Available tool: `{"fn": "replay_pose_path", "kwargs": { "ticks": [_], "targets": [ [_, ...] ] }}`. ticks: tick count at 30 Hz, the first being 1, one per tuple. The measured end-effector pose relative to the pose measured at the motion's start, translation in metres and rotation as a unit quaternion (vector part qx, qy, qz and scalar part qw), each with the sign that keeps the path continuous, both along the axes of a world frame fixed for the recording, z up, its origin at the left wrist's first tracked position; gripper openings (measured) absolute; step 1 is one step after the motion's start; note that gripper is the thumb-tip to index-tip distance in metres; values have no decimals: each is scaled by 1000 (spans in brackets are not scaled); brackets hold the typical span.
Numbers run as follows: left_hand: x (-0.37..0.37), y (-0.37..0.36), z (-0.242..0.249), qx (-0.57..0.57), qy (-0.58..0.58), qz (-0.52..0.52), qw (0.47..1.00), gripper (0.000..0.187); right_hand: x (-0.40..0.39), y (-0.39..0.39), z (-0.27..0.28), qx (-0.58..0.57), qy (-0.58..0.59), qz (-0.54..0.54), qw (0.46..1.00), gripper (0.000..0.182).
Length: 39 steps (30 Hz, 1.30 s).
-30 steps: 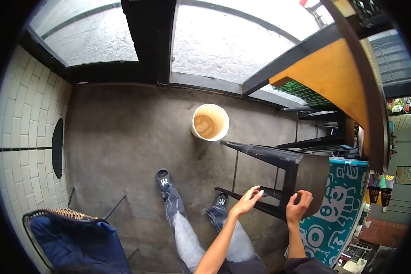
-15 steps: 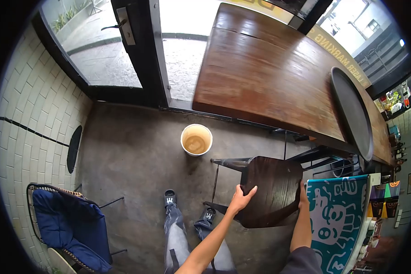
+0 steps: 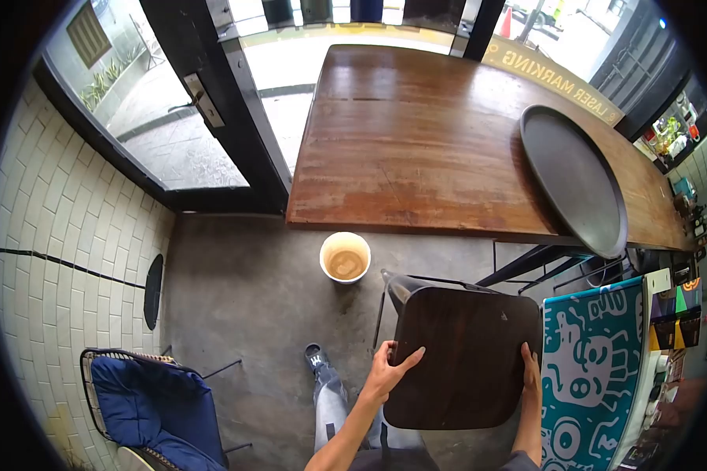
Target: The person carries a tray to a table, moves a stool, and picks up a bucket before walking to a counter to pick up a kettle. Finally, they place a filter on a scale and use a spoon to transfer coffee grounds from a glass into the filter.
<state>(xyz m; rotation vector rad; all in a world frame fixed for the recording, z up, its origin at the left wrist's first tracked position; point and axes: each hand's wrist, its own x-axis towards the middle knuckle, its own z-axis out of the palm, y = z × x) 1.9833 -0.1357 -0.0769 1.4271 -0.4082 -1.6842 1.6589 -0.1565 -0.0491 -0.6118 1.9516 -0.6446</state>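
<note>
Between my two hands is a stool with a dark, square wooden seat (image 3: 467, 361) and metal legs; the seat faces up towards me. My left hand (image 3: 386, 372) grips the seat's left edge, thumb on top and fingers curled at the side. On the opposite edge my right hand (image 3: 531, 369) is closed, with its fingertips over the rim. A white bucket (image 3: 345, 257) of brownish liquid stands on the floor just beyond the stool, to the left. Most of the stool's legs are hidden beneath the seat.
A long wooden table (image 3: 416, 149) stands ahead, with a large dark oval tray (image 3: 577, 180) on its right part. To the right is a teal printed panel (image 3: 593, 361). A chair with blue cushions (image 3: 153, 412) sits at the left, near a glass door (image 3: 173, 118).
The stool has turned from a tilted position to one with its seat squarer to me. Both hands have kept their grip on it. My view has shifted, showing more of the tabletop.
</note>
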Motion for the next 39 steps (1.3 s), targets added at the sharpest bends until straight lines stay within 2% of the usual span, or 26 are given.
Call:
{"fn": "replay_pose_path", "kwargs": {
  "ticks": [3,4,8,9,11,12,13,15,17,19,24,27,28,31,33,35,37,38,39],
  "targets": [
    [24,-12,13,-22,-2,21,1000,61,8,-29,-5,-16,56,43,997,106],
    [36,-17,9,-26,-8,9,1000,52,13,-32,-11,-32,86,72,993,106],
    [79,-34,21,-26,-43,19,999,50,91,-64,34,-64,9,87,994,98],
    [87,-34,20,-27,-41,20,999,50,96,-66,29,-65,11,88,994,98],
    [104,-35,14,-30,34,34,998,51,108,-68,13,-68,71,84,992,92],
    [110,-33,9,-31,32,38,998,51,119,-68,25,-112,-8,106,988,92],
    [112,-30,3,-44,14,36,998,51,127,-66,24,-112,-11,112,987,92],
    [123,-32,0,-58,-2,45,997,51,123,-58,15,-88,16,72,993,96],
    [127,-33,8,-43,22,13,999,51,103,-41,-14,-79,53,55,994,97],
    [127,-34,8,-45,52,27,997,51,93,-36,-20,-71,93,38,992,98],
    [134,-39,0,-25,34,-12,999,49,110,-19,-5,-109,20,19,994,92],
    [147,-48,-20,-27,40,-3,999,47,148,-29,9,-122,2,26,992,92],
    [151,-51,-29,-29,25,0,999,46,134,-27,-27,-121,-9,-7,993,88],
    [167,-63,-65,-23,-10,-33,999,46,149,-41,-58,-110,-23,-18,994,85],
    [167,-68,-96,-38,-19,-4,999,53,147,-55,-79,-116,-33,25,992,86],
    [172,-74,-119,-21,-94,-35,995,63,161,-72,-85,-82,-36,49,995,83],
    [165,-78,-145,-28,-96,-35,994,67,158,-88,-106,-46,-1,61,997,88],
    [162,-79,-157,-34,-104,-37,993,72,147,-94,-122,-84,-13,78,993,91],
    [165,-84,-148,-13,-99,-80,992,77,136,-96,-135,-118,-27,92,988,95]
  ]
}}
